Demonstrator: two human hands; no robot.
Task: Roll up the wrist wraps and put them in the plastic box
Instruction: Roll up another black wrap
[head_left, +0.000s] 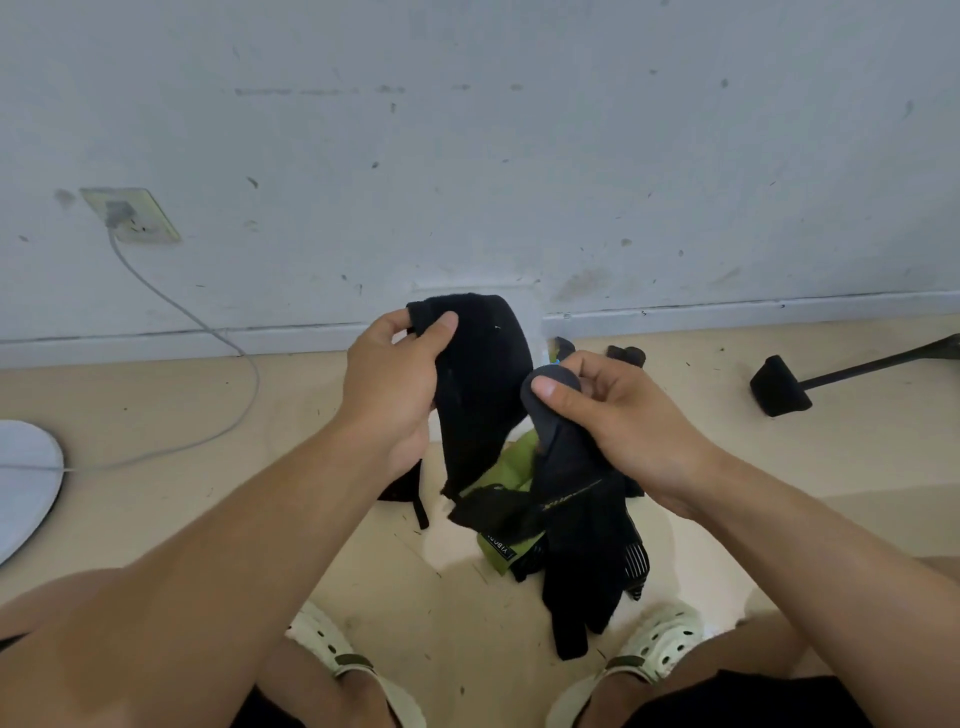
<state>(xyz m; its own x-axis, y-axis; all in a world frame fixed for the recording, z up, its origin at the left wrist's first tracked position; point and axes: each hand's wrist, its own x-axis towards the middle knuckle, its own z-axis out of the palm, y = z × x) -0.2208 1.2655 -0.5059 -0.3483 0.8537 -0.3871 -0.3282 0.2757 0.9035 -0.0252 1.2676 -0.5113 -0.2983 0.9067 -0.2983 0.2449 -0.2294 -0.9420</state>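
Observation:
My left hand (392, 392) pinches the top edge of a black wrist wrap (480, 395) between thumb and fingers and holds it up in front of the wall. My right hand (608, 415) grips another black wrap (576, 499) near its rounded dark-grey end, thumb on top; the rest hangs down with its long strap dangling to about shoe level. Behind and under them lies a lime-green wrap (511, 470) with a label, mixed with more black straps on the floor. No plastic box is in view.
A grey cable (218, 338) runs from a wall socket (130, 215) across the beige floor to a white round object (23, 483) at the left edge. A black chair-base leg (789, 387) lies at right. My white clogs (657, 642) are below.

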